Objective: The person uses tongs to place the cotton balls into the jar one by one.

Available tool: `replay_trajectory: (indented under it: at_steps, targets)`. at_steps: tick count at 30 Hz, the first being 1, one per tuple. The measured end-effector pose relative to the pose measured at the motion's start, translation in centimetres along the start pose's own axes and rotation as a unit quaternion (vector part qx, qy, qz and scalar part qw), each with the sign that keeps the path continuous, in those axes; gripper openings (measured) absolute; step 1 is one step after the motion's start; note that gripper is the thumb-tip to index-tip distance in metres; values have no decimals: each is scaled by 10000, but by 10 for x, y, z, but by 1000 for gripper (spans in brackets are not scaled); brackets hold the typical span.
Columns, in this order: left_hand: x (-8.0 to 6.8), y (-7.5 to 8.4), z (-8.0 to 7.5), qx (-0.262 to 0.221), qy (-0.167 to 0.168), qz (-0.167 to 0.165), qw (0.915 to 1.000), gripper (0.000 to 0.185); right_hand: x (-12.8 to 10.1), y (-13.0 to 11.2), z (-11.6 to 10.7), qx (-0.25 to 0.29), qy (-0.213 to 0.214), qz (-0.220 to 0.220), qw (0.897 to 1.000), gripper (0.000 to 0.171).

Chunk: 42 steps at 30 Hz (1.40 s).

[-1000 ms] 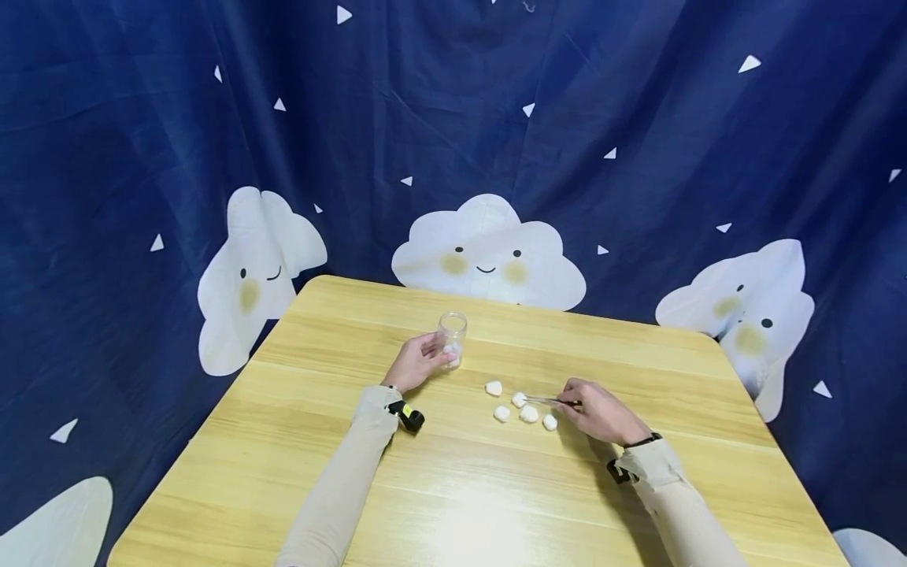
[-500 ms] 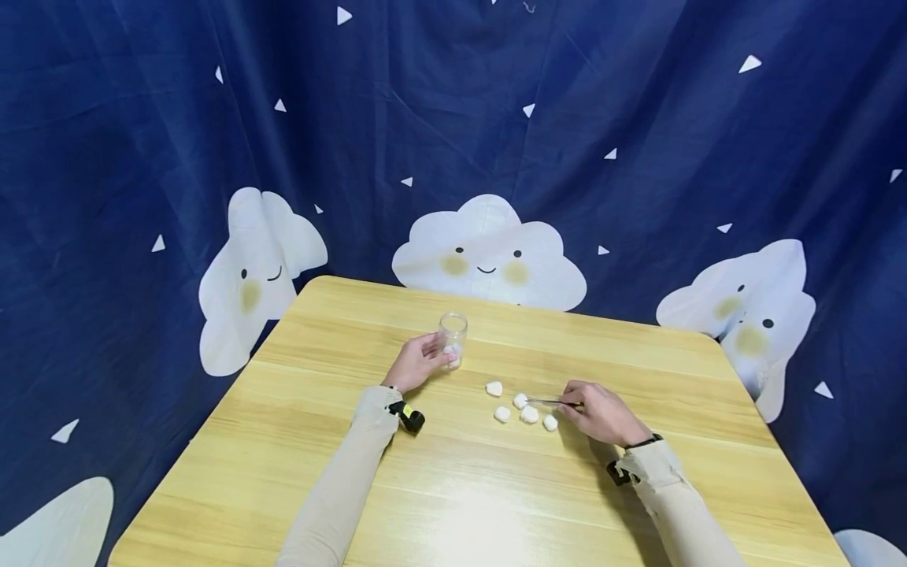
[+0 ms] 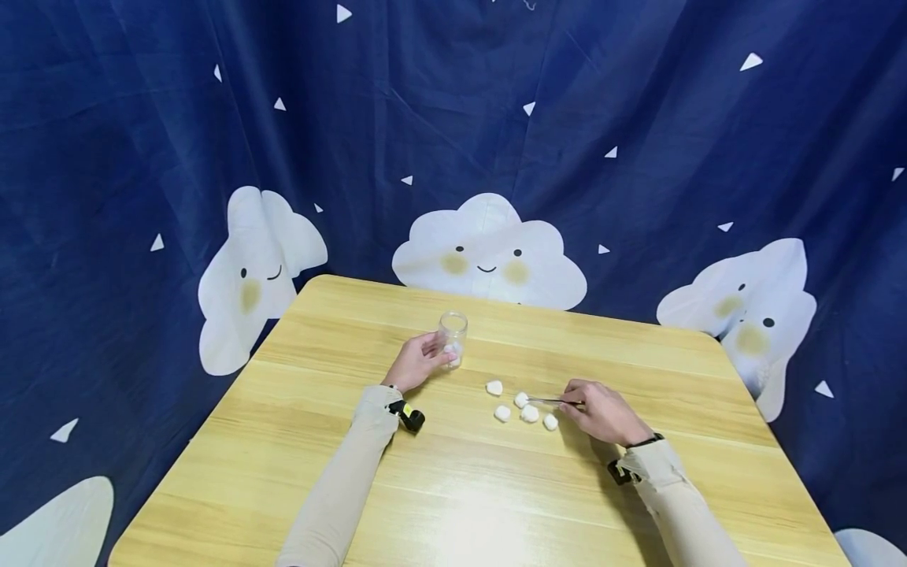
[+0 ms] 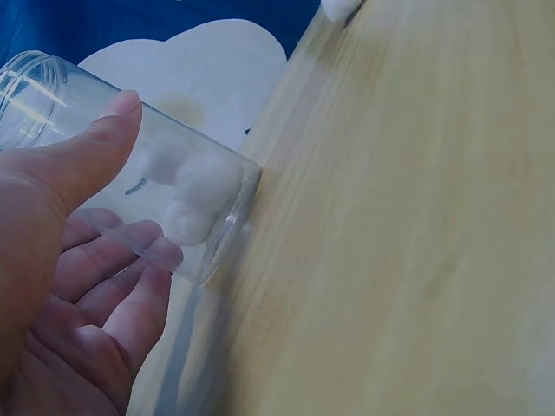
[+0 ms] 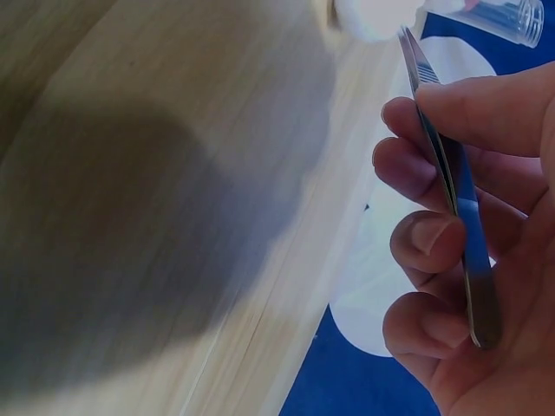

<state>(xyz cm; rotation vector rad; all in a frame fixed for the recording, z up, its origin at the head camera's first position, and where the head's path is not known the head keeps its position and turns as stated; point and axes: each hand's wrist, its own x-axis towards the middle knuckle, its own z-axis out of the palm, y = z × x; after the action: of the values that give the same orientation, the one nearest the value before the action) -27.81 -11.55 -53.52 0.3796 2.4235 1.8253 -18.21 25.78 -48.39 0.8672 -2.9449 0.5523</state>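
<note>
A small clear glass jar [image 3: 452, 336] stands on the wooden table [image 3: 453, 488], and my left hand [image 3: 418, 361] grips it with thumb and fingers around its side. In the left wrist view the jar [image 4: 130, 165] holds cotton balls [image 4: 195, 195] at its bottom. My right hand [image 3: 602, 412] pinches metal tweezers [image 3: 549, 402] whose tips point left at one cotton ball [image 3: 520, 399]. Several more white cotton balls [image 3: 529, 414] lie loose on the table just left of that hand. In the right wrist view the tweezers [image 5: 451, 173] run between thumb and fingers, tip at a cotton ball [image 5: 377, 16].
A dark blue curtain [image 3: 453, 134] with white cloud faces hangs behind the table. A small black and yellow device [image 3: 409, 414] is strapped at my left wrist. Both sleeves are beige.
</note>
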Motion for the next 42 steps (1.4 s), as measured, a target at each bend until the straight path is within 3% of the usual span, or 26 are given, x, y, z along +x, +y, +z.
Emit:
replay_trajectory:
  at_steps: [42]
  targets:
    - [2,-5,0,28,-10,31,10000,68,3,3,-14,-8,285,-29,9996,11]
